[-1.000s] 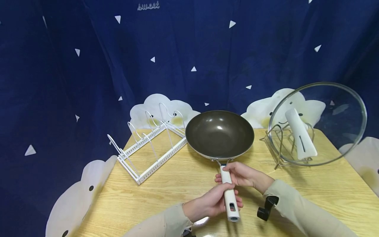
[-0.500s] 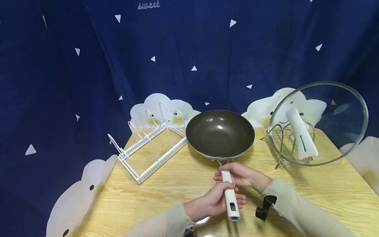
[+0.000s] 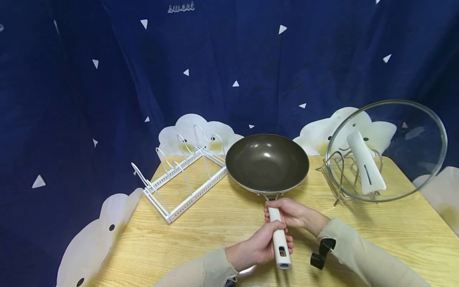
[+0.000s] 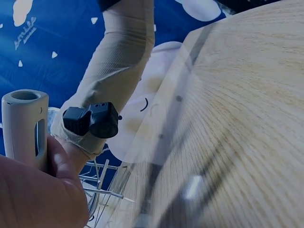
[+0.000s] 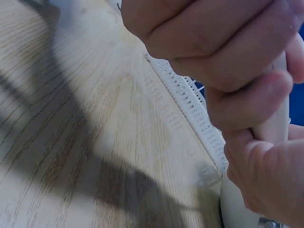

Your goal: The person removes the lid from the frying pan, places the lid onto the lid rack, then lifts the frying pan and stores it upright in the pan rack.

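Note:
A dark-coated frying pan (image 3: 266, 163) with a long white handle (image 3: 281, 243) is held out over the table, its bowl facing up. Lower on the handle, my left hand (image 3: 256, 248) grips it with the thumb across the top. Closer to the pan, my right hand (image 3: 295, 213) curls round the same handle. In the left wrist view the handle's end (image 4: 26, 121) with its slot rises beside the left hand (image 4: 40, 194). The right wrist view shows the right hand's fingers (image 5: 223, 47) wrapped on the handle.
To the left on the wooden table (image 3: 201, 239) stands a white wire rack (image 3: 195, 195). At right a glass lid (image 3: 405, 147) with a white handle (image 3: 365, 165) leans upright in a metal wire stand (image 3: 338, 179). A dark blue curtain (image 3: 215, 52) hangs behind.
The fingers of both hands have closed more tightly round the handle, having been partly straightened half a second ago. The pan has barely moved.

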Action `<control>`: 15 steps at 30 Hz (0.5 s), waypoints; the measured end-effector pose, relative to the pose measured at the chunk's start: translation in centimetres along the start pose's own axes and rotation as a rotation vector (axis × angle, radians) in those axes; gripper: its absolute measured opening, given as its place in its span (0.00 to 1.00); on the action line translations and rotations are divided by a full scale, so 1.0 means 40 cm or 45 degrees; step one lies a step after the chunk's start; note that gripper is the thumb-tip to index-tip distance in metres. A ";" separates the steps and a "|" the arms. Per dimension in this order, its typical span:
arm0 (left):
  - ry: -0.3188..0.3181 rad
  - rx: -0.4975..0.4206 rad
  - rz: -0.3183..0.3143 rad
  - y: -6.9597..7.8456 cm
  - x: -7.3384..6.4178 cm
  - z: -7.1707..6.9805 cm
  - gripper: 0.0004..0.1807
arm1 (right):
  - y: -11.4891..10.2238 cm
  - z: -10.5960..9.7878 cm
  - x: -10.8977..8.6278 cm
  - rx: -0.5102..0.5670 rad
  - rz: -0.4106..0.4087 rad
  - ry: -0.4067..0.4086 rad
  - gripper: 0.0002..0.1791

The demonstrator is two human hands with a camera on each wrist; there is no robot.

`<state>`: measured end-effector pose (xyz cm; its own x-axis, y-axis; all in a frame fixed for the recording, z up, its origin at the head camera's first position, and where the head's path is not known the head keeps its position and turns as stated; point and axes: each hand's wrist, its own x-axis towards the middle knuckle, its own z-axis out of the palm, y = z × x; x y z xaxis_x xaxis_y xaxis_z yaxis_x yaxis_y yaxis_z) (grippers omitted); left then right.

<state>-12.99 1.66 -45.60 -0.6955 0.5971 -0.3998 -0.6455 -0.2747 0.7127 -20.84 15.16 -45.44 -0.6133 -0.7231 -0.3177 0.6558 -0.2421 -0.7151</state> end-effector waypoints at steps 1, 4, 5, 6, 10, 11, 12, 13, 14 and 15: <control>0.007 -0.001 -0.002 -0.001 0.000 0.002 0.04 | 0.000 0.000 0.001 0.002 0.002 0.012 0.12; 0.034 0.000 -0.008 -0.003 0.001 0.005 0.06 | 0.001 -0.001 0.006 -0.001 0.009 0.050 0.15; 0.041 0.000 -0.014 -0.003 0.002 0.005 0.07 | 0.001 -0.001 0.007 -0.002 0.012 0.060 0.16; 0.049 0.000 -0.021 -0.003 0.003 0.006 0.08 | 0.001 -0.001 0.008 -0.002 0.018 0.069 0.17; 0.069 0.003 -0.046 -0.003 0.005 0.005 0.10 | 0.001 -0.003 0.009 0.007 0.031 0.067 0.18; 0.068 0.002 -0.052 -0.004 0.006 0.005 0.10 | 0.001 -0.003 0.008 0.012 0.032 0.056 0.18; 0.071 0.000 -0.054 -0.004 0.006 0.005 0.10 | 0.000 -0.004 0.008 0.022 0.032 0.037 0.18; 0.070 -0.006 -0.056 -0.004 0.006 0.005 0.10 | 0.000 -0.006 0.009 0.036 0.028 0.011 0.18; 0.073 -0.016 -0.060 -0.004 0.006 0.004 0.09 | -0.001 -0.008 0.009 0.055 0.029 -0.019 0.18; 0.075 -0.026 -0.060 -0.005 0.007 0.005 0.09 | -0.002 -0.010 0.009 0.071 0.025 -0.050 0.18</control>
<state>-12.98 2.02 -45.74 -0.6810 0.5647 -0.4662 -0.6840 -0.2629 0.6805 -21.28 15.18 -45.75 -0.5829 -0.7527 -0.3060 0.6917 -0.2622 -0.6729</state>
